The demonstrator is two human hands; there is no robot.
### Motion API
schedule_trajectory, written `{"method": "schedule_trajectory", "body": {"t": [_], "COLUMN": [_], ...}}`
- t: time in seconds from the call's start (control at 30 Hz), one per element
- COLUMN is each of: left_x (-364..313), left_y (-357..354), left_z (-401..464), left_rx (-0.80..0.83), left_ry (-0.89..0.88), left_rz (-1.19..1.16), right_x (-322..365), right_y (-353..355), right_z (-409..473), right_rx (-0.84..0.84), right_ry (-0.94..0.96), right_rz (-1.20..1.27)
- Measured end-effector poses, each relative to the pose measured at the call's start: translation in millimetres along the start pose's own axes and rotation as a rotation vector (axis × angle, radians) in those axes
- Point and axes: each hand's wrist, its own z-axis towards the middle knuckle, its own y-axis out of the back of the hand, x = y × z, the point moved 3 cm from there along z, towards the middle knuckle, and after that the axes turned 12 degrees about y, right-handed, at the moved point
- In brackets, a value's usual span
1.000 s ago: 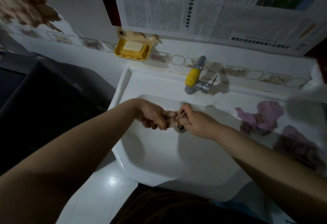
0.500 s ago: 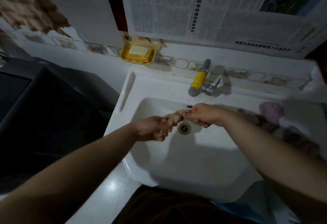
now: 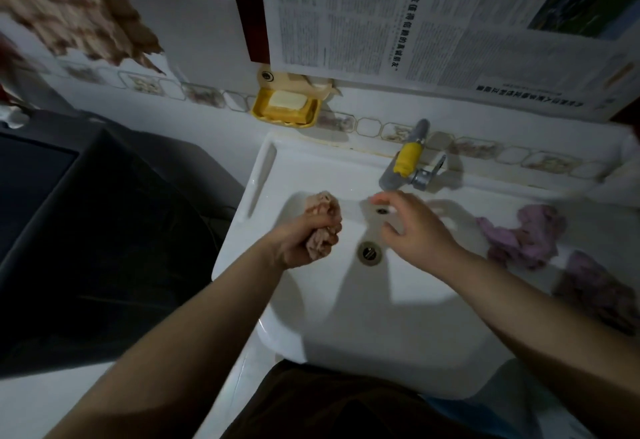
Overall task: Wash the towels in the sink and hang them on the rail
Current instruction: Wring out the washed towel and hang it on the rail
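A wrung pink towel [image 3: 322,225] is gripped in the left hand [image 3: 298,243] over the sink [image 3: 346,317]. The right hand [image 3: 414,227] is held with fingers spread and empty below the tap [image 3: 405,161]; two more towels [image 3: 519,236] lie on the rim.

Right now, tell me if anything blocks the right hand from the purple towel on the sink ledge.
Nothing visible does. The right hand hovers open over the basin, and the purple towel lies on the sink ledge just to its right, only bare white sink between them.
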Motion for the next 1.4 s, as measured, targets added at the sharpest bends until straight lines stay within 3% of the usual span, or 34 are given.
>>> {"method": "schedule_trajectory", "body": {"t": [0.07,0.13,0.2,0.3,0.5,0.67,0.73,0.83,1.0,1.1,1.2,1.3,1.4], "left_x": [-6.5,-4.9,0.4,5.7,2.2,-15.1,-23.0,-36.4,-52.2,-52.9,-50.9,-48.3,-47.3], "left_y": [-15.0,-39.0,-60.8,-75.7,-71.6,-68.2,-72.7,-81.1,-89.7,-89.1,-82.4,-72.5,-53.5], "left_z": [-14.0,-23.5,-26.8,-22.2,-15.2,-2.7,0.7,-5.6,-11.1,-13.8,-12.3,-6.4,-4.2], "left_rx": [0.088,0.219,0.336,0.337,0.071,-0.407,-0.594,-0.754,-0.574,-0.425,-0.569,-0.778,-0.651], "left_ry": [0.079,0.183,0.299,0.400,0.391,0.069,-0.149,-0.396,-0.631,-0.755,-0.754,-0.395,0.020], "left_rz": [0.139,0.282,0.400,0.549,0.818,1.235,1.561,1.998,2.476,2.646,2.590,2.272,1.707], "right_x": [-0.8,-6.8,-8.8,-2.6,4.3,10.8,10.9,6.0,5.9,9.7,7.5,3.1,6.4], "right_y": [-1.2,-7.1,-5.7,4.6,-2.8,-7.5,-2.6,-4.4,-14.3,-24.2,-27.8,-23.0,-17.0], "right_z": [-5.7,-4.3,2.3,5.7,4.2,24.9,33.3,40.3,20.7,9.3,11.5,18.4,10.6], "right_rx": [0.016,0.003,-0.123,-0.180,-0.108,0.277,0.396,0.487,0.359,0.454,0.381,0.177,0.041], "right_ry": [0.316,0.572,0.727,0.854,0.693,0.210,-0.001,-0.300,-0.729,-0.784,-0.778,-0.650,-0.477], "right_rz": [-0.431,-0.637,-0.650,-0.574,-0.800,-0.921,-0.770,-0.297,0.675,0.950,0.945,0.533,0.138]}}
